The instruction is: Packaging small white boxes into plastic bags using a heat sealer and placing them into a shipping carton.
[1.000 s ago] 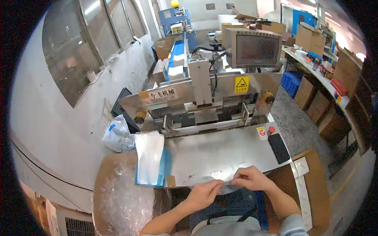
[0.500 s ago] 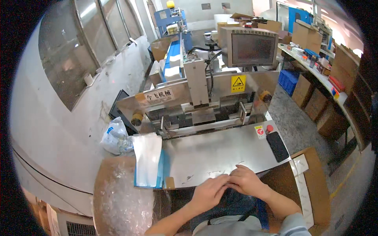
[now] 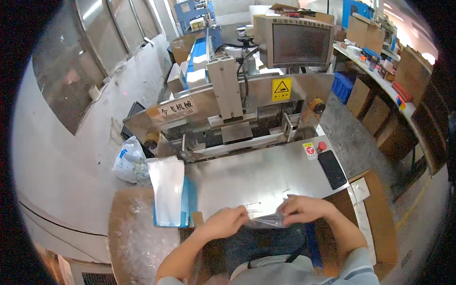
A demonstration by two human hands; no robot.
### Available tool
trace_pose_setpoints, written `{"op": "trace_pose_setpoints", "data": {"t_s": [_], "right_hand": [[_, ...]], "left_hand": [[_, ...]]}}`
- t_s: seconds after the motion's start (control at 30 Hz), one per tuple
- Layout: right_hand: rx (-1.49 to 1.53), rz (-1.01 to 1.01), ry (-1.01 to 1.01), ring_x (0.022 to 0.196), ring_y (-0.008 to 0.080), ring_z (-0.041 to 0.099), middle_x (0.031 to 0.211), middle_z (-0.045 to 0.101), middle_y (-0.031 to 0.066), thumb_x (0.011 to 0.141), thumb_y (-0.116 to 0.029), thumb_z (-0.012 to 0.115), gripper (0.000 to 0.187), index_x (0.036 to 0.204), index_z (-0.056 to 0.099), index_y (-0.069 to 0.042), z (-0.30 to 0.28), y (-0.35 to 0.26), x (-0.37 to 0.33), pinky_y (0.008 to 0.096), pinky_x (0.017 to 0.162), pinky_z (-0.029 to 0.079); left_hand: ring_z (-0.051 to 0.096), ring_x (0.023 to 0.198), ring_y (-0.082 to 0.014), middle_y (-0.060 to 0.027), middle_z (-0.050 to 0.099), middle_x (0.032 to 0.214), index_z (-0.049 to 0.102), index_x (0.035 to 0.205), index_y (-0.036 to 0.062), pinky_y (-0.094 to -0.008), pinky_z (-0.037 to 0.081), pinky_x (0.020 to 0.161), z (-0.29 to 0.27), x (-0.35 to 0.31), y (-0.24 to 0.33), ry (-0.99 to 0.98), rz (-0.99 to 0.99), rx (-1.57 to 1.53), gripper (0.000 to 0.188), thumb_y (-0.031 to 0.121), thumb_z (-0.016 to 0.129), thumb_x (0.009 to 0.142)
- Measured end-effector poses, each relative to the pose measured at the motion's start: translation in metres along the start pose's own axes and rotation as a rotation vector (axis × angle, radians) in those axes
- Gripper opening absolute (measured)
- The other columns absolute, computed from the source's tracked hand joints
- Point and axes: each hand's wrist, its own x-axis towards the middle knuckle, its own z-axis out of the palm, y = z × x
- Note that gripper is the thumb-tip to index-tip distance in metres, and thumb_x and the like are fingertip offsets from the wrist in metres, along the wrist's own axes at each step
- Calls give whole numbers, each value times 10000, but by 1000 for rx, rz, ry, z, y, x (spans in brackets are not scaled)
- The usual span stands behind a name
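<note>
At the front edge of the steel worktop (image 3: 242, 171), a thin see-through plastic bag (image 3: 267, 220) is stretched between my hands. My left hand (image 3: 230, 221) is closed on its left end, fingertips pinched. The right end is gripped in my right hand (image 3: 304, 209), whose fingers are slightly blurred. To the left of my left hand, a stack of white translucent sheets (image 3: 166, 187) rests on a blue holder (image 3: 189, 199). Beyond the worktop stands a machine with a metal guard (image 3: 259, 97) and a flat metal block (image 3: 237, 133) under its head.
A black phone (image 3: 332, 170) and a red stop button (image 3: 321, 146) are on the worktop's right. At the lower left, a cardboard box (image 3: 121, 228) holds crumpled clear plastic. Another open cardboard box (image 3: 380, 213) stands at the right. A monitor (image 3: 300, 42) rises behind the guard.
My hands were together at the worktop's front edge; now they are apart, with the plastic bag spread between them. The view has shifted slightly.
</note>
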Motion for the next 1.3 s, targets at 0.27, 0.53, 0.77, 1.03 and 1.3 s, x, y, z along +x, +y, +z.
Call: {"op": "trace_pose_setpoints", "data": {"t_s": [0.27,0.53,0.77,1.03,1.3], "right_hand": [[-53,303,247,807,312,665,854,681,181,900,-308,657,292,917,701,-20,-58,138,78,422,750,510],[-393,411,447,846,405,648,887,685,222,925,-216,582,231,948,701,-20,-122,210,162,440,744,509],[-687,448,264,1184,398,561,1217,617,246,911,-291,596,363,1133,654,-10,-81,140,219,480,963,481],[-840,416,425,1352,369,433,1429,491,192,877,-308,660,584,1352,497,-10,-48,130,198,545,1082,369],[-837,422,442,1346,371,438,1436,489,192,854,-303,685,592,1346,504,-27,-45,125,204,528,1055,397]], "left_hand": [[671,919,-215,-104,715,992,653,1046,69,-369,514,831,-60,126,-112,37,-10,-185,279,315,621,917],[525,612,-103,-6,651,765,701,930,61,-299,402,521,-140,229,-135,249,-161,-474,198,228,753,837],[645,750,-261,-127,689,854,727,966,27,-375,518,693,-114,229,-165,720,188,-156,216,151,766,793],[411,1322,-465,-308,477,1389,525,1307,-48,-617,292,1085,68,92,-51,666,-20,431,592,378,630,909],[368,1373,-437,-291,433,1434,520,1310,-49,-633,229,1117,95,76,-57,875,-22,355,608,418,603,930]]}}
